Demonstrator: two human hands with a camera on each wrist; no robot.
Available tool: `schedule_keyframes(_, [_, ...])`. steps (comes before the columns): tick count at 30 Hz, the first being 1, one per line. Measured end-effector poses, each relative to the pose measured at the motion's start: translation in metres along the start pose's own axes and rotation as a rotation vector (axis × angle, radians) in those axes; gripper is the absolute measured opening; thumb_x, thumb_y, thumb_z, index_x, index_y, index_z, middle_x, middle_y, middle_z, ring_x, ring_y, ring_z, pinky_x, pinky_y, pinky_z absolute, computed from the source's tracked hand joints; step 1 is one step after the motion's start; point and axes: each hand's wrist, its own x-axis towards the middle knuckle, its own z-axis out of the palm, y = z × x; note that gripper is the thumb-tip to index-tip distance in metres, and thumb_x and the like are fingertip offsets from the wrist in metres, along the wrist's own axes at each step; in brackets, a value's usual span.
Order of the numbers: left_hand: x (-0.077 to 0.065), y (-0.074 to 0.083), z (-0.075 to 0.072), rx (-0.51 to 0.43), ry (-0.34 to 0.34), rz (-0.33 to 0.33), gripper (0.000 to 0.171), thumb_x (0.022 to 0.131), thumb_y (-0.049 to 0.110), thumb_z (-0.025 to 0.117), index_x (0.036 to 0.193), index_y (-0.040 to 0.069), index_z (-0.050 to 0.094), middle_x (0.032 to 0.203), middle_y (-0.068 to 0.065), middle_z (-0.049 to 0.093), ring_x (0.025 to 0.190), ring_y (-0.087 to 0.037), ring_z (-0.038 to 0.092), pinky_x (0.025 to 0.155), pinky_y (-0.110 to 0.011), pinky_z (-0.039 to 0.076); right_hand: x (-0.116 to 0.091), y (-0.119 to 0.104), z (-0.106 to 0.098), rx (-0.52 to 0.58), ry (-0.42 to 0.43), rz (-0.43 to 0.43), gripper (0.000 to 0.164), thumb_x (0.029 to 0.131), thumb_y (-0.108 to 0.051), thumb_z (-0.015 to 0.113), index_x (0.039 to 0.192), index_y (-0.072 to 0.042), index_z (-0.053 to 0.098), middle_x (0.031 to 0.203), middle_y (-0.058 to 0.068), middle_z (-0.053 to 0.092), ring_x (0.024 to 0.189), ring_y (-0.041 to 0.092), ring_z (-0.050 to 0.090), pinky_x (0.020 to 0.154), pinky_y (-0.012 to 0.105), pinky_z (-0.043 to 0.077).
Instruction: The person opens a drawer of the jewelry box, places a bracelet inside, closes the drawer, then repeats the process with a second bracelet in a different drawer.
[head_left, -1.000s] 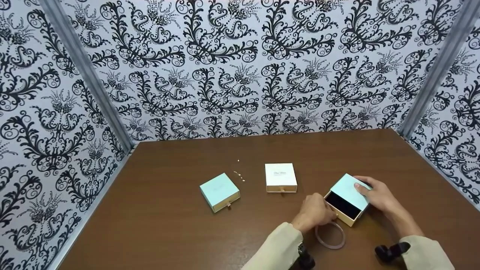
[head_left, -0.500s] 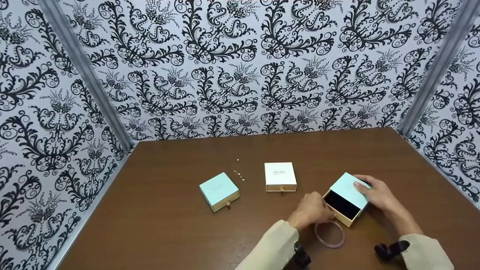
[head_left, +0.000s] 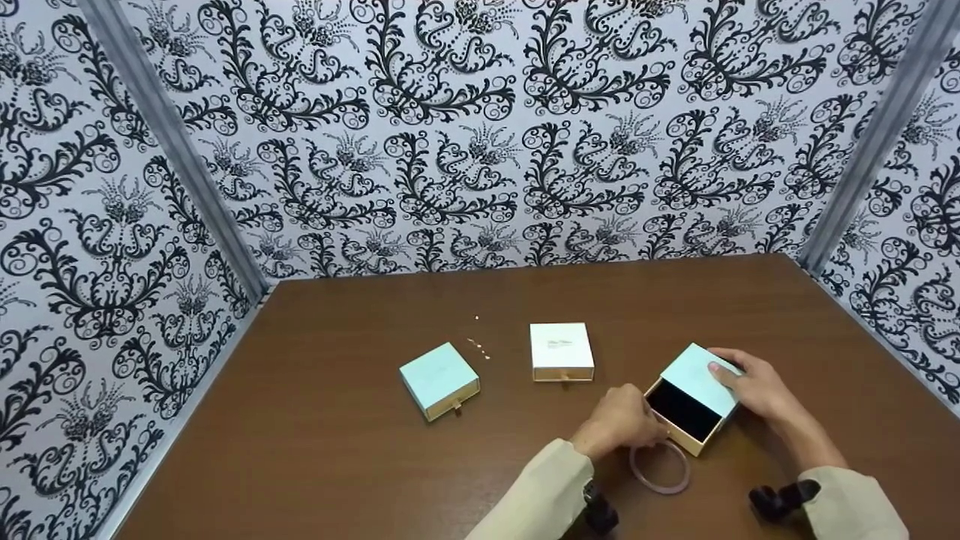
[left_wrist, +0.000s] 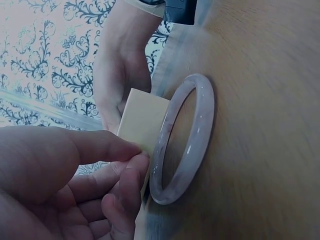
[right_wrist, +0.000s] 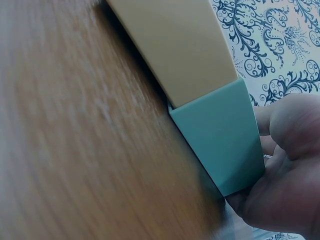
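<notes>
On the right of the table in the head view, a teal drawer-style gift box (head_left: 697,379) stands with its cream drawer (head_left: 684,443) partly pulled out, showing a black lining. My right hand (head_left: 759,388) grips the teal sleeve (right_wrist: 220,135) from its far right side, thumb on top. At the drawer's front, my left hand (head_left: 622,421) pinches with thumb and forefinger; the pull tab itself is hidden between the fingertips. A pale pinkish, glossy bangle (left_wrist: 204,112) lies on the table just in front of the drawer, close to my left fingers.
A second teal box (head_left: 439,377), shut, sits to the left. Between the two is a white box (head_left: 560,347) with lettering on top. Small gold-coloured bits (head_left: 478,347) lie behind them. Patterned walls (head_left: 480,150) enclose the brown table (head_left: 337,450).
The drawer has slid a little further out of the sleeve, toward the front left, with my left hand moving along. My right hand stays on the sleeve.
</notes>
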Motion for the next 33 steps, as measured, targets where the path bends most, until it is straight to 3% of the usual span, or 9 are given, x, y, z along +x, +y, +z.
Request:
schedule_keyframes(12, [-0.004, -0.002, 0.0, -0.041, -0.012, -0.009, 0.034, 0.08, 0.019, 0.084, 0.052, 0.009, 0.068, 0.045, 0.003, 0.06, 0.04, -0.002, 0.045, 0.042, -0.016, 0.035, 0.002, 0.0, -0.001, -0.019, -0.003, 0.005, 0.058, 0.106, -0.036, 0.048, 0.145, 0.007, 0.044, 0.138, 0.033, 0.049, 0.098, 0.02, 0.052, 0.078, 0.02, 0.04])
schedule_keyframes(21, [-0.006, -0.003, -0.001, 0.028, -0.017, 0.019, 0.032, 0.083, 0.024, 0.082, 0.055, 0.01, 0.074, 0.053, 0.002, 0.069, 0.043, -0.002, 0.05, 0.046, -0.015, 0.038, 0.001, 0.003, 0.0, -0.011, -0.013, 0.013, 0.059, 0.107, -0.037, 0.046, 0.147, 0.006, 0.042, 0.146, 0.035, 0.043, 0.107, 0.029, 0.051, 0.079, 0.021, 0.04])
schedule_keyframes(26, [-0.008, -0.004, -0.002, 0.013, -0.014, 0.007, 0.032, 0.082, 0.026, 0.083, 0.056, 0.011, 0.073, 0.052, 0.002, 0.068, 0.044, -0.003, 0.051, 0.048, -0.015, 0.038, 0.002, 0.003, 0.001, -0.013, -0.006, 0.012, 0.057, 0.107, -0.036, 0.046, 0.146, 0.006, 0.043, 0.145, 0.035, 0.044, 0.108, 0.031, 0.05, 0.079, 0.02, 0.04])
schedule_keyframes(33, [-0.014, -0.003, -0.006, 0.13, 0.047, 0.006, 0.038, 0.073, 0.033, 0.089, 0.05, 0.017, 0.064, 0.047, 0.011, 0.056, 0.053, -0.005, 0.049, 0.059, -0.02, 0.04, 0.002, 0.002, 0.0, -0.016, -0.008, 0.017, 0.059, 0.106, -0.038, 0.046, 0.146, 0.006, 0.042, 0.146, 0.035, 0.043, 0.112, 0.034, 0.049, 0.081, 0.021, 0.038])
